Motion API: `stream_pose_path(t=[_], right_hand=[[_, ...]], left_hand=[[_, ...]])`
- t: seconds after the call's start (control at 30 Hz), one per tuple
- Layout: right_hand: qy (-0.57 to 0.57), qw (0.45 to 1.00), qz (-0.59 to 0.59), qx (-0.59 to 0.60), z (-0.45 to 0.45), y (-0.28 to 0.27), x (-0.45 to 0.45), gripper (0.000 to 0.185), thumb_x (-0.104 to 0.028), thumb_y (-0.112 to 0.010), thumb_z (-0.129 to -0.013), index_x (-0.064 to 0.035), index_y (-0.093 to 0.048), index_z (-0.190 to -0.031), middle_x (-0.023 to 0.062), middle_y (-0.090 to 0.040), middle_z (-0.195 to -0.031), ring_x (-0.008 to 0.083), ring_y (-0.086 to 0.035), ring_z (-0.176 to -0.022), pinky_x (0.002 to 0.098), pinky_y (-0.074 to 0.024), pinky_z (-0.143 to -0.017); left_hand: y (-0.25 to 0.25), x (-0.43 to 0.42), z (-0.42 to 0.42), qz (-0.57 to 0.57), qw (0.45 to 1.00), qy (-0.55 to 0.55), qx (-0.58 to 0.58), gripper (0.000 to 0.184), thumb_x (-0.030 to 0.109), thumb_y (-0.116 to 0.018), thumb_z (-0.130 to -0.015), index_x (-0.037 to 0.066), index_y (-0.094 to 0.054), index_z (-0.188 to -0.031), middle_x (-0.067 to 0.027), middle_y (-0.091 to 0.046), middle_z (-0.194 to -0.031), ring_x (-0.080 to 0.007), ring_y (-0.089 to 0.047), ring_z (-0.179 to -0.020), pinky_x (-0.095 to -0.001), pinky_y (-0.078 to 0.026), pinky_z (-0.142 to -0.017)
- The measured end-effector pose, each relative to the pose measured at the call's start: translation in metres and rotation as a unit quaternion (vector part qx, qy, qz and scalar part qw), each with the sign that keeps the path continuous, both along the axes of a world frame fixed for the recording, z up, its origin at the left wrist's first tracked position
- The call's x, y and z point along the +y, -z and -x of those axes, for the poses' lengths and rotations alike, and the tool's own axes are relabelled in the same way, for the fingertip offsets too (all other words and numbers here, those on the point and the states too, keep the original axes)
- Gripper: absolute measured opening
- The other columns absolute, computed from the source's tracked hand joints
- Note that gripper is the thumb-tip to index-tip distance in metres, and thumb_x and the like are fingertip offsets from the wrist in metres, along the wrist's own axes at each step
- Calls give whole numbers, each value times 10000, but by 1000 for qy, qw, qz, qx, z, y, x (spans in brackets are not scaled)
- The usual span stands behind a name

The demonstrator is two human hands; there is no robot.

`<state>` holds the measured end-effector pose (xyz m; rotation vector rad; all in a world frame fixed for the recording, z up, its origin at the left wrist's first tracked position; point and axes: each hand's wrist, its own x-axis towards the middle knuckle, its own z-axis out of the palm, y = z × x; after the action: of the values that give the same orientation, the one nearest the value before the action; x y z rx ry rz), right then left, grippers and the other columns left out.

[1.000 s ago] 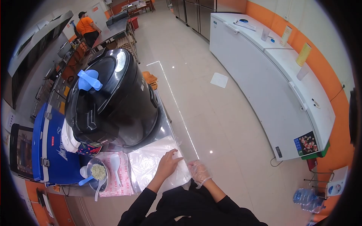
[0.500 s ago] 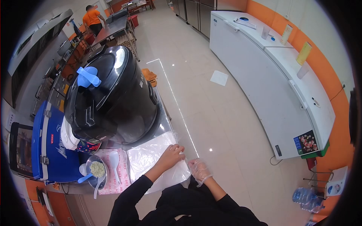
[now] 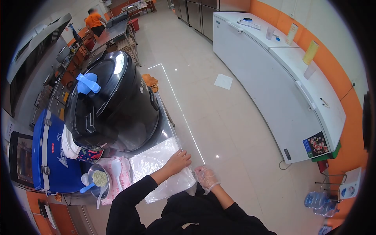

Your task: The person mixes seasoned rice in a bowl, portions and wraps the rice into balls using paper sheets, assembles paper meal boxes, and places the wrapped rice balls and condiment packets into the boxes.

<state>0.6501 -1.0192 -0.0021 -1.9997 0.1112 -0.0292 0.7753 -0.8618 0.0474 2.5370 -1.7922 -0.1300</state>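
A stack of clear plastic sheets (image 3: 147, 162) lies at the near corner of the metal table. My bare left hand (image 3: 178, 161) rests over its right edge, fingers curled in and pinching the plastic there. Just beyond the table edge is my right hand (image 3: 207, 178), in a loose transparent plastic glove. Its fingers are bent together close to the sheets' corner; what they hold, if anything, is too small to make out. Left of the stack, a white spoon (image 3: 117, 168) lies on pink-printed paper (image 3: 124, 178), beside a metal bowl (image 3: 94, 169) of chopped pale-green food (image 3: 100, 178) with spoons.
A large black lidded pot (image 3: 113, 109), with a blue scoop (image 3: 88, 83) on top, stands behind the sheets. Left of it are a white-lidded container (image 3: 69, 143) and a blue cooler box (image 3: 53, 152). A white chest freezer (image 3: 254, 82) lines the right wall. Someone in orange (image 3: 94, 20) stands far back.
The camera view has shifted slightly, so the surroundings sit a little further left. Both hands stay at the sheets' right edge, with little visible change in their fingers.
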Motion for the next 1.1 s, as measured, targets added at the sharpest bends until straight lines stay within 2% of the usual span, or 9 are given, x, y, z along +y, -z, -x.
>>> stream_pose_path(t=[0.2,0.3,0.4,0.5,0.6,0.7,0.9,1.1], right_hand=[[-17,1000,-18,14,-1,-4,-1,133,-138,-548,-831,-35,-612,-885,193,-597,-777,364,-589,-733,407,-451,-651],[-68,995,-15,67,-5,-11,-1,164,-142,-578,-828,-22,-623,-929,155,-626,-831,263,-610,-767,361,-476,-693],[-44,998,-12,53,-5,-18,9,169,-160,-584,-824,-25,-622,-918,162,-615,-831,290,-604,-766,372,-475,-698],[-47,996,78,-10,-4,0,15,179,-182,-591,-819,-30,-623,-908,169,-604,-834,320,-595,-765,383,-474,-705],[-55,994,94,-5,-4,-4,15,196,-202,-594,-817,-32,-624,-909,176,-602,-828,337,-590,-768,390,-473,-712],[-49,996,69,-9,-3,6,16,192,-193,-591,-818,-27,-624,-907,180,-606,-827,336,-594,-776,387,-475,-714],[-43,997,55,26,-1,11,17,206,-200,-592,-804,-42,-644,-925,201,-622,-869,352,-607,-835,406,-477,-750],[-45,996,67,25,1,12,16,196,-189,-579,-823,-29,-630,-923,187,-616,-836,331,-603,-788,386,-477,-721]], left_hand=[[-1,12,1,14,999,30,14,85,161,-526,-802,137,-574,-868,7,-529,-946,-176,-484,-1029,-351,-344,-945],[3,21,4,51,998,36,31,134,123,-495,-790,107,-539,-915,-20,-529,-979,-186,-483,-1046,-354,-343,-961],[6,25,8,57,998,35,13,175,128,-484,-792,94,-523,-959,-31,-527,-1023,-188,-479,-1063,-351,-335,-971],[7,26,9,65,997,35,1,185,129,-478,-792,77,-511,-966,-42,-523,-1025,-188,-483,-1055,-352,-333,-974],[6,24,9,49,998,33,0,182,123,-476,-789,65,-506,-960,-53,-523,-1020,-187,-484,-1050,-346,-333,-973],[5,22,7,29,998,48,-4,183,116,-475,-788,60,-503,-960,-58,-524,-1021,-189,-484,-1049,-341,-335,-973],[6,17,5,63,996,63,-12,135,125,-485,-774,67,-498,-896,-47,-515,-926,-185,-495,-987,-327,-345,-961],[10,16,4,47,995,80,-37,116,132,-491,-765,71,-513,-862,-42,-512,-874,-187,-495,-948,-319,-350,-950]])
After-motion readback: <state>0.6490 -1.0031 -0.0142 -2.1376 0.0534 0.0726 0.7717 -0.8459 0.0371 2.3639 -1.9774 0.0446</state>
